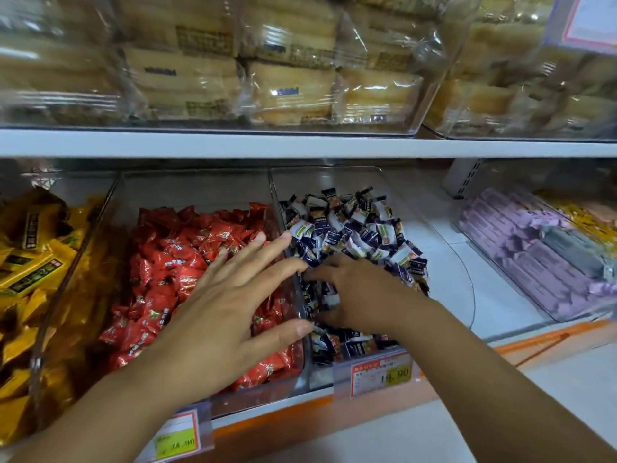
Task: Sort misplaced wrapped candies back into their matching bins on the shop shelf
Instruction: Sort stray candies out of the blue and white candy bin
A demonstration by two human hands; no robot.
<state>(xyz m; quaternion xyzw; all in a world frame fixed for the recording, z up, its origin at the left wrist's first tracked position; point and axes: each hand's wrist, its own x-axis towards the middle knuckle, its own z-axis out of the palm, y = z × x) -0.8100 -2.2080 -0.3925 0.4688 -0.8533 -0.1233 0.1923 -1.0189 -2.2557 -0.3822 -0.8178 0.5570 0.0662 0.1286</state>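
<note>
the right hand (354,292) is down in the navy-and-white candies (350,222), knuckles up, fingers curled into the pile just under its palm. whether they have pinched a piece or only rake through the wrappers i cannot tell, as the fingertips are buried. the left hand (233,295) is spread wide and flat and holds nothing. its palm lies over the red candies (173,248), and its fingertips reach the clear divider wall (280,208) that stands between the two hands.

to do this step well, i'd dig with the right fingertips rather than scoop. that way only the odd wrapper comes up, and the navy ones around the grip don't spill over the front edge by the price tag (380,372) below the wrist. any red piece found belongs just left of that grip, across the divider, under the left palm. i can't make out a stray one from here; the pile beside the fingers looks all one kind. yellow packets (33,235) lie beyond the left hand, purple packets (534,255) well off to the right.
</note>
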